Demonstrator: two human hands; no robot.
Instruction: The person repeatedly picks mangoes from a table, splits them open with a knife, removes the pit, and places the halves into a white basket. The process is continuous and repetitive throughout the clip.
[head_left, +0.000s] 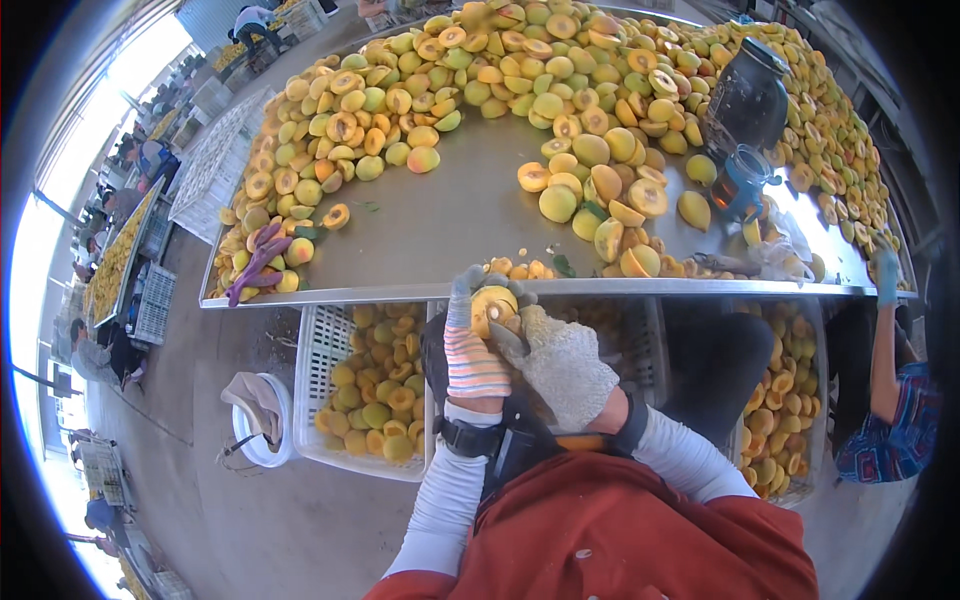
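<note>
My left hand (474, 352), in a striped glove with grey fingertips, holds a yellow peach half (486, 306) just before the table's front edge. The cut face is turned up and the pit area shows. My right hand (566, 366), in a rough pale grey glove, has its thumb and curled fingers against the cut face. Whether those fingers hold a small tool is hidden. Small orange flesh scraps (517, 268) lie on the metal table (450, 217) just beyond my hands. Halved and whole-looking peaches (559, 67) are heaped across its far side.
Crates of peaches (307, 382) (817, 420) stand below the table. A white bucket (281, 442) with a cloth is at left. Purple gloves (259, 262), a dark jar (750, 97) and a blue-handled cup (742, 184) are on the table. Another person's gloved hand (886, 274) works at right.
</note>
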